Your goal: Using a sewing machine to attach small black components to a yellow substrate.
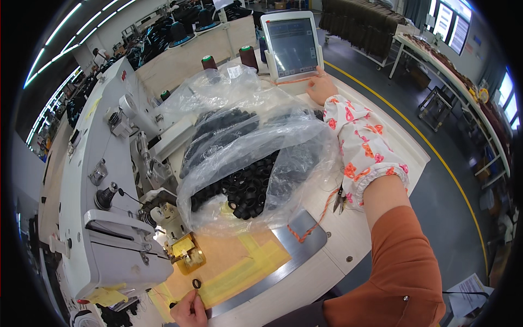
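My right hand (321, 87) reaches far forward, its fingertips at the lower right corner of a white-framed tablet (294, 46) on a stand; nothing shows in it. Low in the view, my left hand (189, 310) rests on the yellow-taped work surface (239, 261), fingers curled together. A small black ring (196, 283) lies just beyond its fingertips. Some dark bit shows at the left edge of that hand, too small to make out. Between my hands sits a clear plastic bag (305, 158), its mouth open toward me, with many small black rings (248, 191) inside.
A white industrial sewing machine (109, 218) stands along the left, its needle area (185, 248) beside the taped surface. Thread snips (340, 199) and an orange cord (321, 215) lie by my right sleeve. Dark thread cones (248, 57) stand behind the bag. A long worktable (452, 82) is far right.
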Tool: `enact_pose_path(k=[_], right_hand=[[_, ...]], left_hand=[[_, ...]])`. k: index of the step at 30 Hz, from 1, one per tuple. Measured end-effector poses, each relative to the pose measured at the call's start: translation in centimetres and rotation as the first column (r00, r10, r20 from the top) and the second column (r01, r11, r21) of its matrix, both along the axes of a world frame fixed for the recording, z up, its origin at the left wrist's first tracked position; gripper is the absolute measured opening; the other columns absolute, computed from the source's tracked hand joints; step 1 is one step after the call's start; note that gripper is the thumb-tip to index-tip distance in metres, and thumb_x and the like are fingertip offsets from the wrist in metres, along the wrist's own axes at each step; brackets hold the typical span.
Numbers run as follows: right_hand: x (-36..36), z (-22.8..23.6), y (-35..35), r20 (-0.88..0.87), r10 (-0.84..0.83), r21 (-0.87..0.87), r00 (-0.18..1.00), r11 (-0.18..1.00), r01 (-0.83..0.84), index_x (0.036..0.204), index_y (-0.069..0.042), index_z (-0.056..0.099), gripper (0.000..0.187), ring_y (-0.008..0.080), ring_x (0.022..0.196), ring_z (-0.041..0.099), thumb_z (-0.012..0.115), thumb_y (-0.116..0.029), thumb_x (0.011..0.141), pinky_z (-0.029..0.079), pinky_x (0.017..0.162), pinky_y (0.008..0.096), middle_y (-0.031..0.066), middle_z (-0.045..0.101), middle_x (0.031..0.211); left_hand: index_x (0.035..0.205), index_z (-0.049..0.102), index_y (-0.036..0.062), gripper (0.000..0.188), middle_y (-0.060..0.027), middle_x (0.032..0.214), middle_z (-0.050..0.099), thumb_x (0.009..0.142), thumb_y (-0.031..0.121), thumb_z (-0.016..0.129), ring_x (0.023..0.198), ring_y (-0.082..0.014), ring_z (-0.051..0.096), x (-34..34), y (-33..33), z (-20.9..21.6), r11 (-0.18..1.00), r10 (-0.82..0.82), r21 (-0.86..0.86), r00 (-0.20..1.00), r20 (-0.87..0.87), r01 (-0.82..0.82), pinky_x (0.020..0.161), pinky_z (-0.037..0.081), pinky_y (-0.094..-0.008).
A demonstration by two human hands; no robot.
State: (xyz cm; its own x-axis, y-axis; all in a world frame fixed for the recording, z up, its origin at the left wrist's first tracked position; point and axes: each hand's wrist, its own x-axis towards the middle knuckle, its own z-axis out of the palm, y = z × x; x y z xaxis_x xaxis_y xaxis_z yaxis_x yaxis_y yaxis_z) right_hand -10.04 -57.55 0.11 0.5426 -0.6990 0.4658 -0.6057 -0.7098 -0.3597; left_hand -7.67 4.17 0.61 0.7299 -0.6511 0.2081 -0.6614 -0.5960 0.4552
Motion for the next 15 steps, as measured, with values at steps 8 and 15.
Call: enact_pose_path(k=[8, 15], right_hand=[[1.1, 2.2, 1.1, -0.211, 0.053, -0.05, 0.976, 0.997, -0.064, 0.085, -0.009, 0.065, 0.027, 0.0282, 0.102, 0.051, 0.06, -0.029, 0.067, 0.043, 0.084, 0.0337, 0.0184, 0.055, 0.109], [-2.2, 8.5, 12.5, 0.401, 0.398, 0.25, 0.826, 0.819, -0.516, 0.089, -0.001, 0.058, 0.017, 0.0071, 0.061, 0.054, 0.058, -0.015, 0.08, 0.043, 0.055, 0.019, 0.0026, 0.058, 0.072]], left_hand=[[0.087, 0.06, -0.0043, 0.013, -0.0105, 0.052, 0.052, 0.076, -0.001, 0.054, 0.043, -0.0155, 0.049, 0.2, 0.3, -0.3, 0.992, 0.054, -0.109, 0.996, -0.072, -0.061, 0.042, 0.036, -0.0256], [0.09, 0.062, 0.0027, 0.02, -0.0114, 0.05, 0.051, 0.071, 0.0, 0.058, 0.04, -0.0252, 0.049, 1.2, -0.5, -0.6, 0.985, -0.067, -0.155, 0.994, 0.081, 0.079, 0.04, 0.037, -0.034]])
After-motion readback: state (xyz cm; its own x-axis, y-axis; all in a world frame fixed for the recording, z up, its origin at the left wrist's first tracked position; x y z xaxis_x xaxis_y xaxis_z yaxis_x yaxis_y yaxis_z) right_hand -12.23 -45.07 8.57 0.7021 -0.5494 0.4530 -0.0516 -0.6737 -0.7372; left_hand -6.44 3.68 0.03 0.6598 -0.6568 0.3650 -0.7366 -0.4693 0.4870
